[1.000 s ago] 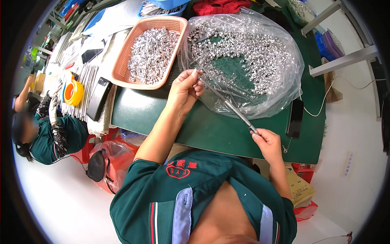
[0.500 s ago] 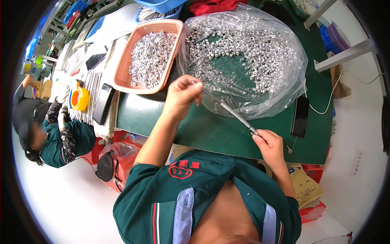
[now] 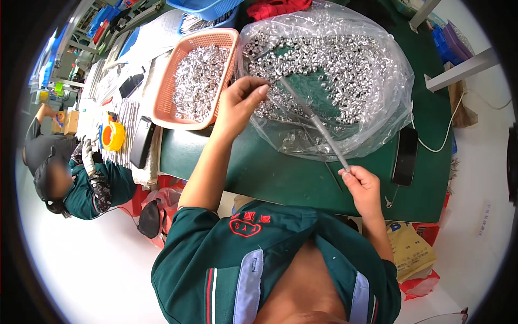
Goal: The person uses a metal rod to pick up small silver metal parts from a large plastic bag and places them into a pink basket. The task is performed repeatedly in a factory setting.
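Observation:
My right hand (image 3: 363, 186) grips the lower end of a slim grey metal rod (image 3: 326, 132). The rod slants up and to the left, its far end over the clear plastic bag (image 3: 391, 116). My left hand (image 3: 237, 105) is raised between the basket and the bag, thumb and fingers pinched together. Whatever sits at those fingertips is too small to make out. The left fingers are apart from the rod. Many small silvery metal pieces (image 3: 359, 70) lie spread in the opened bag. A thin dark line on the tabletop runs beneath the rod; I cannot tell what it is.
An orange mesh basket (image 3: 162, 102) of small metal pieces stands left of the bag. On the green table (image 3: 216, 167) lie a black phone (image 3: 404, 156), a white cable (image 3: 440, 143), and a tape roll (image 3: 112, 136) farther left. A co-worker (image 3: 81, 178) sits at the left.
My left hand has moved off the rod's upper end and up slightly. The rod now tilts more steeply, its far end higher over the bag. My right hand still holds its lower end.

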A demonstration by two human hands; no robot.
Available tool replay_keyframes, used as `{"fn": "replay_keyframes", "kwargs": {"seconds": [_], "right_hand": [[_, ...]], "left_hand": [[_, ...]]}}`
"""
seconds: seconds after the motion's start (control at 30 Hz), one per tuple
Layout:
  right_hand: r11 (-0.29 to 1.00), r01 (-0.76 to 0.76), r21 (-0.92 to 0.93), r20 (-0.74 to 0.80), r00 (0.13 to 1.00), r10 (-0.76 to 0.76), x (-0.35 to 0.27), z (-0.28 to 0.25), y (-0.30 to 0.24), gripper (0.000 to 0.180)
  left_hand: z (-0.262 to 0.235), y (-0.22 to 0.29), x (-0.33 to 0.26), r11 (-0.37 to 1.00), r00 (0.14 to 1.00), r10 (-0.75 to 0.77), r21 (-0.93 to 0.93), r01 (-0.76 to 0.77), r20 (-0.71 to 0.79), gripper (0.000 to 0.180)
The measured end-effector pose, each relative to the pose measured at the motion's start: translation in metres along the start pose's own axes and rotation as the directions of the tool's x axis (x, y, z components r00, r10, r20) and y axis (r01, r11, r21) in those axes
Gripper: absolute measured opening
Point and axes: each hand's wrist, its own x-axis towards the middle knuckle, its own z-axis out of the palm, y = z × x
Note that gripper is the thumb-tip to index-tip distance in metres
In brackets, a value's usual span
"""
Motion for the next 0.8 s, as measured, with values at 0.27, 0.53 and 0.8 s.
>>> {"fn": "replay_keyframes", "kwargs": {"seconds": [0.27,0.53,0.8], "right_hand": [[1.000,0.002,0.017,-0.013,1.000,-0.002,0.000,-0.007,0.009,0.014],[0.999,0.030,0.044,-0.030,0.999,-0.028,0.002,-0.005,0.014,0.013],[0.997,0.051,-0.052,-0.060,0.997,-0.054,-0.001,-0.003,0.010,0.011]], "left_hand": [[-0.002,-0.028,0.022,0.529,0.967,0.191,0.812,-0.246,0.169,0.015],[0.005,-0.031,0.017,0.428,0.943,0.272,0.854,-0.296,0.191,0.018],[0.008,-0.021,0.004,0.969,0.981,0.169,0.197,-0.148,-0.095,0.024]]}}
